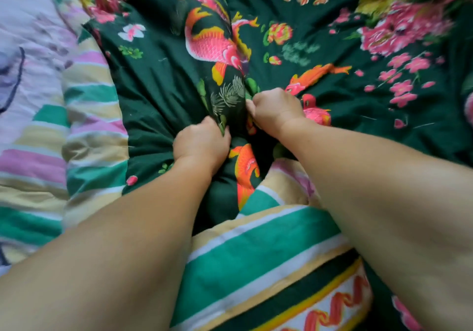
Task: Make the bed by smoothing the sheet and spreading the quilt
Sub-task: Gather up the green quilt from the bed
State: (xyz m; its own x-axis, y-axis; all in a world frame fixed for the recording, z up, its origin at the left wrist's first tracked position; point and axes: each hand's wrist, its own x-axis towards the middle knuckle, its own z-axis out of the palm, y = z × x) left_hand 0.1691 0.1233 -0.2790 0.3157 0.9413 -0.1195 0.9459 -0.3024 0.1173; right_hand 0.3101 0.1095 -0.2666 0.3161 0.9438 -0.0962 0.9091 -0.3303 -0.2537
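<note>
A dark green quilt (pixel 158 79) printed with pink and orange fish and pink flowers covers most of the view. Its striped underside (pixel 256 248), green, white and yellow, shows folded over near me. My left hand (pixel 201 143) grips a raised ridge of the green fabric at the centre. My right hand (pixel 276 109) grips the same bunched ridge just beyond it and to the right. Both fists are closed on the cloth, knuckles up. A pale lilac sheet (pixel 25 38) lies at the far left.
The quilt's striped border (pixel 89 125) in pink, yellow and green runs down the left side beside the sheet. A white band with an orange wavy pattern (pixel 332 307) lies at the bottom right. The far edge of the picture is blurred.
</note>
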